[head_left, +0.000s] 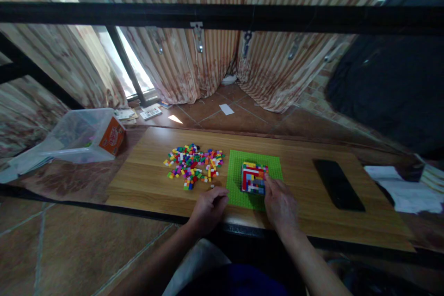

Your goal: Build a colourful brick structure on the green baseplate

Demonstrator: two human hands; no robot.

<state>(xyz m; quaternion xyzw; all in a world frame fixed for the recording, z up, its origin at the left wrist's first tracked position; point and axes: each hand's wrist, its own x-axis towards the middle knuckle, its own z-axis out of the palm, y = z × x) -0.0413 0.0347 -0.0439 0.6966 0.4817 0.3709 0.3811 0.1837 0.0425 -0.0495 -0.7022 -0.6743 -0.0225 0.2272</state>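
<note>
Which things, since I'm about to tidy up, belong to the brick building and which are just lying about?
Belonging to it: brick build, green baseplate, loose bricks.

Apparently just lying about: flat black slab, papers at the right, white sheet on the floor.

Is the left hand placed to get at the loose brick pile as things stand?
Most likely yes: the left hand is at the near edge of the wooden board, just short of the loose brick pile, and nothing tall appears between them. The right hand is away at the brick build.
</note>
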